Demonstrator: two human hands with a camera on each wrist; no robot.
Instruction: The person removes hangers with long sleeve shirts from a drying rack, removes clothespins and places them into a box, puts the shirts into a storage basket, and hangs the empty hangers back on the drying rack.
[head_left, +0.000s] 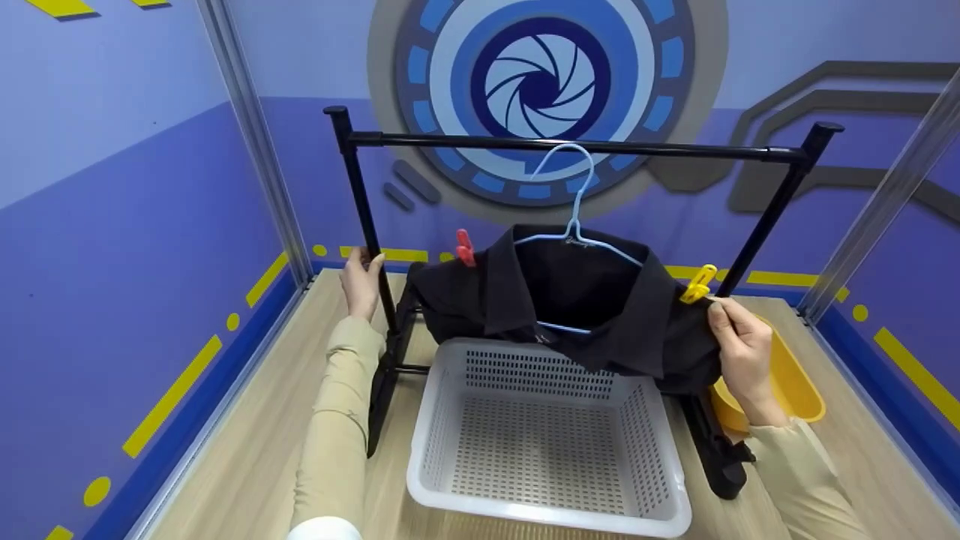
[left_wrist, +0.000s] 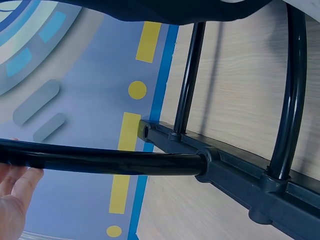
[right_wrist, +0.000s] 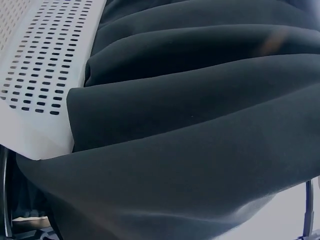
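Observation:
A black collared shirt (head_left: 592, 352) is on a light blue hanger (head_left: 576, 202), with a red clip (head_left: 465, 249) at its left shoulder and a yellow clip (head_left: 699, 283) at its right. The hanger's hook overlaps the top bar of a black clothes rack (head_left: 480, 141); whether it hangs over the bar I cannot tell. My left hand (head_left: 361, 285) holds the rack's left post (left_wrist: 105, 159), fingers passing behind it. Beside the yellow clip, my right hand (head_left: 742, 349) pinches the shirt's shoulder. Dark fabric folds (right_wrist: 190, 115) fill most of the right wrist view, where that hand is hidden.
A white perforated basket (head_left: 547, 511) stands between the rack's feet, below the shirt. Behind the right forearm lies a yellow tray (head_left: 799, 382). The rack's right foot (head_left: 720, 457) extends forward on the wooden tabletop (head_left: 247, 420). Patterned walls enclose the back and sides.

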